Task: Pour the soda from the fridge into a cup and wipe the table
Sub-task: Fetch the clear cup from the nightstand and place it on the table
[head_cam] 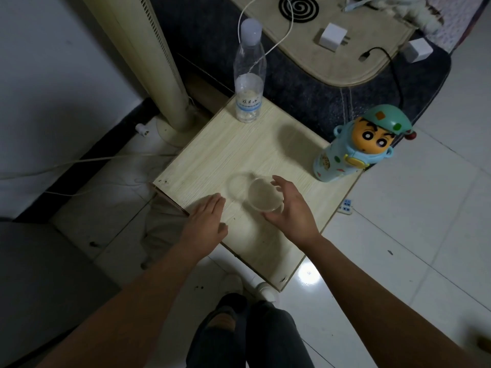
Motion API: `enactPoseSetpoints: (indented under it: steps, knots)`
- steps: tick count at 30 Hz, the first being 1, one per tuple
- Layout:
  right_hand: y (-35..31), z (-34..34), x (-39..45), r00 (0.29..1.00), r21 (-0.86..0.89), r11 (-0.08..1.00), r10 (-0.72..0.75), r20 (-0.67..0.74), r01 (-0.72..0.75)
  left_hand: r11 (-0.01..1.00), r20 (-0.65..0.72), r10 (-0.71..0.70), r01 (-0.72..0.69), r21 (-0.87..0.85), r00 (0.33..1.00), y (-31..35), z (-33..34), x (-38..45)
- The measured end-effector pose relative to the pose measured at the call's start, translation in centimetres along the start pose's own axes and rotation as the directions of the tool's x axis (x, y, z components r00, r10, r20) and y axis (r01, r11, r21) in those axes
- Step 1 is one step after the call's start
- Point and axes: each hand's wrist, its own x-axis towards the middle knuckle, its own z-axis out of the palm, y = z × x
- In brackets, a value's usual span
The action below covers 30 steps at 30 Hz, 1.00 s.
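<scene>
A clear plastic cup [261,195] stands on the small light-wood table [212,160], near its front. My right hand [289,208] curls around the cup's right side, fingers apart; whether it touches the cup I cannot tell. My left hand [207,219] lies flat and open on the table's front-left edge, a little left of the cup. A clear plastic bottle [249,73] with a white cap and a blue-and-white label stands upright at the table's far corner, holding a little clear liquid.
A cartoon-figure flask [358,147] in light blue stands at the table's right corner. A tall cream tower fan [154,62] rises behind the table on the left. Chargers and cables [332,35] lie on a beige mat beyond. White tiled floor [425,208] lies to the right.
</scene>
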Motion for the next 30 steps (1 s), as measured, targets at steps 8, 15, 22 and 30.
enactPoseSetpoints:
  steps: [8,15,22,30]
  knots:
    - [-3.2,-3.7,-3.0,0.999,0.022,1.000,-0.011,-0.051,0.012,0.999,0.065,-0.030,0.032,-0.037,0.997,2.6,-3.2,-1.6]
    - [-8.5,-8.9,-6.2,0.990,0.023,1.000,0.005,-0.142,-0.002,0.907,0.036,-0.013,0.027,-0.420,0.999,7.9,-9.3,-4.0]
    - [-12.4,-13.9,-10.9,0.963,0.034,0.999,0.011,-0.270,-0.001,0.603,0.079,0.045,0.036,-0.797,0.996,13.8,-14.0,-7.0]
    - [-12.9,-17.4,-17.7,0.907,0.101,0.991,0.118,-0.405,-0.083,0.590,0.151,0.181,0.016,-0.808,0.972,19.8,-15.4,-11.0]
